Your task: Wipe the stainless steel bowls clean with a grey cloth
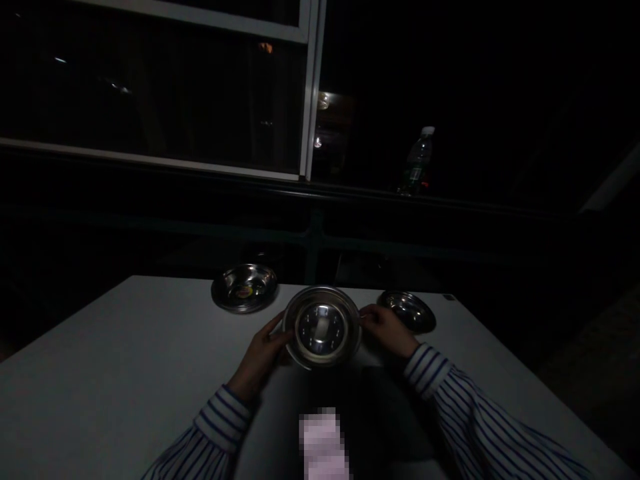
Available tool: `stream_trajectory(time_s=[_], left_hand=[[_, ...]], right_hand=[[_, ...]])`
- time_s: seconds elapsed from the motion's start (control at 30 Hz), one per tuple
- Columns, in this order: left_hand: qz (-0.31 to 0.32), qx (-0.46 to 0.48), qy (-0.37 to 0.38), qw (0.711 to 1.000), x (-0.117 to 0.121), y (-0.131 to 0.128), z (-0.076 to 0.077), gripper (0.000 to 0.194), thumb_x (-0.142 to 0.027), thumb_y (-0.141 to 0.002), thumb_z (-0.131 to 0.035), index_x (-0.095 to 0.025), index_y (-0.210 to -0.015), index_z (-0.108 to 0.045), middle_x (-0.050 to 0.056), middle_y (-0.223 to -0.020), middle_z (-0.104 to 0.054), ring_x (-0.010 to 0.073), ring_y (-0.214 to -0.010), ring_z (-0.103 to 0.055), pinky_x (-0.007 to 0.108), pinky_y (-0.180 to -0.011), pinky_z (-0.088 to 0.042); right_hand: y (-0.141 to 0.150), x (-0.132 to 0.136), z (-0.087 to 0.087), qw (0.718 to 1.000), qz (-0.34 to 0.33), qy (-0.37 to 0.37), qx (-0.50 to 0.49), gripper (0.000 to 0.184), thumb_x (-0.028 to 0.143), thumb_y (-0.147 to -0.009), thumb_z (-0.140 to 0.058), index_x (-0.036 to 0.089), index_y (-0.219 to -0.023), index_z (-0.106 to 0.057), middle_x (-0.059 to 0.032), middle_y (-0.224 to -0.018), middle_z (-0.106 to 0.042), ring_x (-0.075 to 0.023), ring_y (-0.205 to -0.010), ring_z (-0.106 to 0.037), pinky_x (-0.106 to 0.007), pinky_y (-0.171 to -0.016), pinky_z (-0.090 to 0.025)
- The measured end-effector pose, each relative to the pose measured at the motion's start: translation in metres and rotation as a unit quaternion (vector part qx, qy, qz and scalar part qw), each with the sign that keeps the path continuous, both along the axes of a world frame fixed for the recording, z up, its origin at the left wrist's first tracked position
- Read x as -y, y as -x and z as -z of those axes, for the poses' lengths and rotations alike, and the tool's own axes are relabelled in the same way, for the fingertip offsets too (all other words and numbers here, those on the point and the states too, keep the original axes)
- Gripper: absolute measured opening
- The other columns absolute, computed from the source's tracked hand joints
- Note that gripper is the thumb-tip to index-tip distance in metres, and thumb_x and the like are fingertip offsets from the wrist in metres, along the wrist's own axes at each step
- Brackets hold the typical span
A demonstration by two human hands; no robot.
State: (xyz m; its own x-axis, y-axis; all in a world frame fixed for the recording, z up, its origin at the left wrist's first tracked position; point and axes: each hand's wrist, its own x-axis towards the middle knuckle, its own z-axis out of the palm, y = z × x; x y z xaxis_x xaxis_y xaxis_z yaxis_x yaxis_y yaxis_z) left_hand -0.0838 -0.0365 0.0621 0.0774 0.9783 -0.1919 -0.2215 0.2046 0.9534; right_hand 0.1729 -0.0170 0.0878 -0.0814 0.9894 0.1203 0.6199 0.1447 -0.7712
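Note:
A shiny round metal bowl is tilted up in front of me, held by its rim from both sides. My left hand is closed on the left edge, thumb on the near face. On the opposite edge, my right hand grips the rim with its fingers bent. Left of the held bowl stands a small stack of metal bowls with a yellow and red sticker inside the top one. Just behind my right hand sits another metal bowl, partly covered by that hand.
The white table spreads under my arms. A pixelated pinkish patch shows at the bottom centre. Beyond the table's far edge are a window frame and a plastic bottle standing on the dark sill. The room is dim.

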Motion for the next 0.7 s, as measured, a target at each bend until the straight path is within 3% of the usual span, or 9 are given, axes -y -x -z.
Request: stream_trajectory(time_s=[0.23, 0.47, 0.6, 0.7], left_hand=[[0.021, 0.030, 0.025, 0.999, 0.013, -0.017, 0.022, 0.075, -0.030, -0.060, -0.070, -0.015, -0.128, -0.041, 0.002, -0.067, -0.065, 0.0172, -0.062, -0.061, 0.028, -0.056, -0.047], [-0.003, 0.022, 0.028, 0.999, 0.020, -0.020, 0.028, 0.073, -0.033, -0.060, -0.070, -0.017, -0.126, -0.044, -0.002, -0.056, -0.060, 0.0153, -0.056, -0.059, 0.030, -0.058, -0.048], [0.009, 0.014, 0.024, 1.000, 0.023, -0.023, 0.032, 0.057, -0.035, -0.058, -0.070, -0.014, -0.110, -0.058, 0.001, -0.063, -0.063, 0.0141, -0.056, -0.057, 0.029, -0.058, -0.048], [0.015, 0.011, 0.021, 1.000, 0.024, -0.026, 0.032, 0.051, -0.037, -0.058, -0.069, -0.013, -0.103, -0.061, 0.002, -0.065, -0.063, 0.0146, -0.057, -0.057, 0.029, -0.058, -0.047]], right_hand=[[-0.034, 0.027, 0.031, 0.999, 0.009, 0.020, 0.032, 0.023, 0.025, -0.077, -0.046, 0.014, -0.089, -0.062, -0.0067, -0.092, -0.066, -0.0170, -0.087, -0.060, -0.027, -0.077, -0.045], [-0.085, 0.073, 0.049, 0.982, 0.093, 0.072, 0.146, 0.036, 0.038, -0.078, -0.046, 0.016, -0.103, -0.060, -0.0102, -0.101, -0.064, -0.0222, -0.095, -0.058, -0.033, -0.083, -0.041], [-0.092, 0.093, 0.061, 0.965, 0.140, 0.105, 0.194, 0.045, 0.047, -0.077, -0.044, 0.016, -0.105, -0.060, -0.0151, -0.101, -0.063, -0.0307, -0.097, -0.057, -0.043, -0.082, -0.039], [-0.089, 0.096, 0.069, 0.962, 0.146, 0.121, 0.196, 0.044, 0.050, -0.076, -0.043, 0.017, -0.100, -0.062, -0.0150, -0.096, -0.065, -0.0317, -0.092, -0.059, -0.044, -0.078, -0.040]])
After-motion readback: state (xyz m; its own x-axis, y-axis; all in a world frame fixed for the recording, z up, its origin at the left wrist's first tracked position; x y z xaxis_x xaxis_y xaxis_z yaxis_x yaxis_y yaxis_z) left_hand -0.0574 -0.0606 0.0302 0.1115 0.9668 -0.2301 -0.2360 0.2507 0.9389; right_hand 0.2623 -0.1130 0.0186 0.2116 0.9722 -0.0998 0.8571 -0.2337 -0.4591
